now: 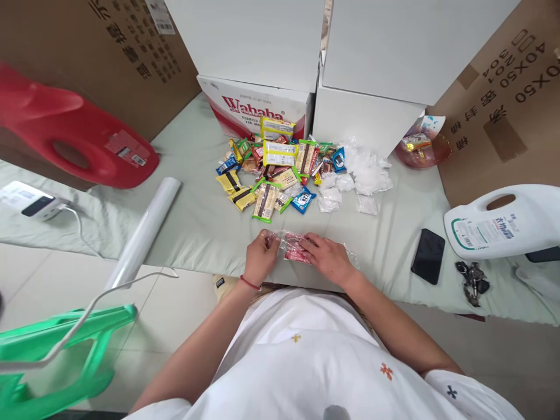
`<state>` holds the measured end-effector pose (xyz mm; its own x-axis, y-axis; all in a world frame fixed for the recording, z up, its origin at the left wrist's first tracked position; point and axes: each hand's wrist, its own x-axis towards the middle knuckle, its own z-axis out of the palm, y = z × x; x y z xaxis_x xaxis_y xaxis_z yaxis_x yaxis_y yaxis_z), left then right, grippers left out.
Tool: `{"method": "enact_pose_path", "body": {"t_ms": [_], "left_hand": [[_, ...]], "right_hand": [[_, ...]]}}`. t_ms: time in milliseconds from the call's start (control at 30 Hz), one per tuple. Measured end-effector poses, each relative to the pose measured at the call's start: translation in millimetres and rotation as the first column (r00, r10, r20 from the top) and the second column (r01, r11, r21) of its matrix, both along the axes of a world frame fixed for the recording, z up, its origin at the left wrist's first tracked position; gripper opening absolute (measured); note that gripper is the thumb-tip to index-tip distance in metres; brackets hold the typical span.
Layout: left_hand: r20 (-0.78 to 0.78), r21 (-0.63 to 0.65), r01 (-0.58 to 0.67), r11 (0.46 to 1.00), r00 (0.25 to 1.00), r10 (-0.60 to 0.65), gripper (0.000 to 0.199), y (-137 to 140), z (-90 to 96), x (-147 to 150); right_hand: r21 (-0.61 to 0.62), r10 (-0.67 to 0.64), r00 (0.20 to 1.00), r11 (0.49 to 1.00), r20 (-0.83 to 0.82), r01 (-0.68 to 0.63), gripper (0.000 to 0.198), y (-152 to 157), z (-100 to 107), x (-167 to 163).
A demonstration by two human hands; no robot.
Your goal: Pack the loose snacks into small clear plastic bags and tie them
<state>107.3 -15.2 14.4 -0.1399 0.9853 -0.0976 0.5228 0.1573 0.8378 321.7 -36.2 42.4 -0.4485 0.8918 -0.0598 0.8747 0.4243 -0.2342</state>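
A red snack packet (296, 255) lies at the table's front edge, with a clear plastic bag (284, 235) around or over it; I cannot tell which. My left hand (261, 255) pinches the bag's left end between thumb and fingers. Over the packet's right side, my right hand (327, 256) holds it with bent fingers, and some of the clear plastic sticks out beyond that hand. Beyond both hands is a heap of wrapped snacks (280, 154) in yellow, green, red and blue. Several folded clear bags (366, 174) are piled to its right.
White boxes (262, 41) and a Wahaba carton (258, 105) stand behind the heap. To the left are a red jug (83, 134) and a plastic roll (146, 224). A phone (429, 256), keys (472, 283), a white bottle (503, 221) and a pink bowl (431, 154) are on the right.
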Motion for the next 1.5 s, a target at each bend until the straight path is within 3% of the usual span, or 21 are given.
{"method": "enact_pose_path", "body": {"t_ms": [100,167,300,367,467,533,633,733,833,933,1000,1067,1100,1167,1233,1300,1400,1433,1500], "left_hand": [[0.229,-0.126,-0.018,0.992,0.972,0.046,0.019,7,11.0,1],[0.227,-0.125,0.017,0.992,0.974,0.012,0.017,9,17.7,13],[-0.148,-0.038,0.223,0.974,0.963,-0.226,0.010,-5,21.9,50],[-0.346,0.047,0.310,0.950,0.897,-0.276,0.019,-17,18.2,65],[-0.551,0.172,0.458,0.872,0.779,-0.300,0.036,-35,11.5,75],[-0.632,0.130,0.515,0.847,0.702,-0.329,0.043,-41,10.4,75],[-0.674,-0.043,0.549,0.835,0.600,-0.430,0.037,-40,14.8,75],[-0.673,-0.112,0.587,0.802,0.549,-0.496,0.037,-36,22.2,75],[-0.595,-0.090,0.675,0.733,0.554,-0.583,0.046,-41,27.7,64],[-0.435,0.086,0.747,0.659,0.623,-0.650,0.052,-52,28.5,40],[-0.356,0.262,0.676,0.689,0.731,-0.582,0.048,-54,26.1,24],[-0.363,0.380,0.550,0.744,0.828,-0.426,0.044,-48,21.1,16],[-0.403,0.402,0.520,0.754,0.840,-0.364,0.042,-42,17.6,16],[-0.509,0.372,0.582,0.723,0.779,-0.365,0.041,-29,8.8,24],[-0.578,0.288,0.700,0.654,0.671,-0.464,0.046,-20,-1.0,37],[-0.611,0.231,0.759,0.609,0.600,-0.516,0.049,-17,-9.6,49],[-0.642,0.225,0.758,0.612,0.588,-0.492,0.048,-21,-17.0,55],[-0.646,0.231,0.753,0.616,0.592,-0.482,0.049,-23,-18.0,55],[-0.653,0.241,0.745,0.622,0.599,-0.464,0.049,-26,-18.6,53]], "right_hand": [[-0.015,0.001,1.000,1.000,0.004,-0.001,0.037,1,2,1],[-0.027,-0.003,1.000,1.000,0.005,0.003,0.037,2,5,1],[-0.055,-0.023,0.999,0.998,-0.041,0.020,0.033,5,2,1],[-0.059,-0.040,0.991,0.998,-0.130,0.033,0.031,5,-5,4],[-0.037,-0.064,0.961,0.998,-0.270,0.056,0.033,4,-17,8],[-0.006,-0.075,0.937,0.997,-0.340,0.078,0.036,3,-22,10],[0.069,-0.077,0.896,0.990,-0.438,0.119,0.051,1,-25,14],[0.127,0.056,0.916,0.992,-0.398,-0.006,0.055,2,-23,17],[0.138,0.157,0.930,0.984,-0.333,-0.117,0.050,5,-22,20],[0.140,0.162,0.924,0.983,-0.347,-0.120,0.042,6,-25,21],[0.151,0.163,0.914,0.982,-0.372,-0.113,0.038,6,-28,21],[0.157,0.163,0.901,0.982,-0.403,-0.108,0.039,5,-28,20],[0.155,0.171,0.891,0.981,-0.422,-0.115,0.039,5,-27,22],[0.143,0.184,0.862,0.981,-0.473,-0.131,0.038,5,-23,29],[0.132,0.117,0.835,0.990,-0.537,-0.054,0.035,5,-17,45],[0.113,-0.081,0.816,0.978,-0.573,0.176,0.035,3,-14,70],[0.023,-0.442,0.753,0.856,-0.487,0.517,0.042,-3,-17,108],[-0.021,-0.509,0.750,0.832,-0.422,0.554,0.047,-6,-20,116],[-0.116,-0.529,0.790,0.846,-0.311,0.521,0.051,-11,-25,124]]}}
